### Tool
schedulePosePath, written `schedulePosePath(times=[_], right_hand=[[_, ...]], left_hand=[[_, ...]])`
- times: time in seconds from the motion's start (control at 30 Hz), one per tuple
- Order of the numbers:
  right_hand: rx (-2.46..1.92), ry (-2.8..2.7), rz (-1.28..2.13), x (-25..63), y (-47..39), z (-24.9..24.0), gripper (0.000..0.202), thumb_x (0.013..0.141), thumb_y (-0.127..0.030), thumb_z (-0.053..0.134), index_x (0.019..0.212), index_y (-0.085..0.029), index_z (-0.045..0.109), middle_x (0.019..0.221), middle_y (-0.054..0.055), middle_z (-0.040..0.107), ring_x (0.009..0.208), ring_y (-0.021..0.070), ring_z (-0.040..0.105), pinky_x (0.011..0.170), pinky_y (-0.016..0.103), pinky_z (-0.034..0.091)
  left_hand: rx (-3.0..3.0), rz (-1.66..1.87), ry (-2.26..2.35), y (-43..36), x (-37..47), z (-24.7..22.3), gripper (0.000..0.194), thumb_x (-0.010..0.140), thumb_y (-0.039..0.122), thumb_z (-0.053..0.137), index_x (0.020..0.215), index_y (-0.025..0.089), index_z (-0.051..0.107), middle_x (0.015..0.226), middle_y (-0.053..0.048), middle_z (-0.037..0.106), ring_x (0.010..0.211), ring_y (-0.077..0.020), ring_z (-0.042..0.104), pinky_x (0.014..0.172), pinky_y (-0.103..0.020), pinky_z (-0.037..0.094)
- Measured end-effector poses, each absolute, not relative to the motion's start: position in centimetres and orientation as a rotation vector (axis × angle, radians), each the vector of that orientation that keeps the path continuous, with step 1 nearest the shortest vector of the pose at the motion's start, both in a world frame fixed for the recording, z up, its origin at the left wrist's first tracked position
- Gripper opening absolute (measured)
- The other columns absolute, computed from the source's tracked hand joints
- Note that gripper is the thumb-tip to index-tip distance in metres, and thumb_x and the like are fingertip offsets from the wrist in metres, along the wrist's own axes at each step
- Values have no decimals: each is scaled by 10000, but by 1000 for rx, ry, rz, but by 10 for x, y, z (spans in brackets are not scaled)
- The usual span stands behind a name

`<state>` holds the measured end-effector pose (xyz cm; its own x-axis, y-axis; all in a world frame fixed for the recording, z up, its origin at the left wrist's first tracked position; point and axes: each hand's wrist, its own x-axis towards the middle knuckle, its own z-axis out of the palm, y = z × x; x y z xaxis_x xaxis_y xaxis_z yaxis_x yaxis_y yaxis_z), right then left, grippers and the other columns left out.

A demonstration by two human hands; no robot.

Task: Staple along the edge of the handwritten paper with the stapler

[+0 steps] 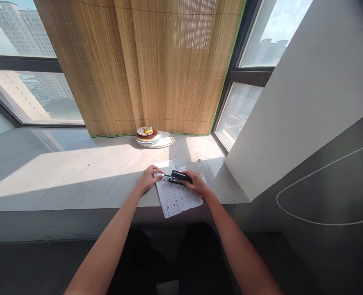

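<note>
A black stapler (180, 176) is held above a sheet of paper (175, 200) covered in handwriting, with its top arm and base apart. My right hand (195, 183) is closed round the stapler's right end. At the stapler's left end, my left hand (150, 178) pinches a small white and silvery piece that reaches toward the stapler; its exact form is too small to tell. The paper lies on the window ledge, its lower edge hanging over the front.
Stacked plates (149, 137) stand at the back of the pale ledge (107, 184), before a bamboo blind (156, 73). Small dark bits (199, 159) lie behind the paper. A white wall (292, 94) rises at right, where a beaded cord (307, 174) hangs.
</note>
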<state>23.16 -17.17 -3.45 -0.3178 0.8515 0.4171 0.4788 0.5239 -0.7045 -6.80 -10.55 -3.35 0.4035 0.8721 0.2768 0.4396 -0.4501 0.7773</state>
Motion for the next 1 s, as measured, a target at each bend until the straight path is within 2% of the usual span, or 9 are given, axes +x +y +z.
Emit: schedulePosePath(times=[0.17,0.37,0.57,0.83,1.0], right_hand=[[-1109,-1956,578,234,-170,-37,255,948,-256,696,1202,-237,713,1150,91,741,1056,279,697,920,405,550],[-1142,-1888,579,237,-168,-41,288,914,-206,693,1200,-231,716,1139,94,725,1055,279,689,931,413,547],[-1022,-1918,622,237,-169,-40,309,921,-217,684,1227,-249,709,1121,76,715,1067,271,668,947,418,542],[-947,-2062,606,234,-173,-37,335,942,-219,692,1273,-266,702,1134,82,728,1109,287,630,987,463,542],[-905,-2103,621,235,-171,-40,332,964,-267,701,1295,-256,683,1154,91,721,1087,281,633,975,457,545]], left_hand=[[2034,930,1086,-107,-68,-32,225,876,411,793,1057,289,848,1087,-64,649,880,-213,589,802,-363,505],[1940,1005,1063,-106,-68,-34,196,869,430,771,956,276,857,1092,-77,655,1063,-265,644,919,-416,538],[2051,1038,923,-111,-63,-30,180,869,442,812,909,269,839,1031,-70,676,1029,-265,639,971,-447,508],[2490,889,1115,-126,-54,-25,117,880,307,832,802,260,759,1034,-63,717,1025,-284,623,996,-480,418],[2633,812,1101,-126,-52,-25,108,893,216,768,796,242,728,1011,-72,719,994,-285,626,951,-470,421]])
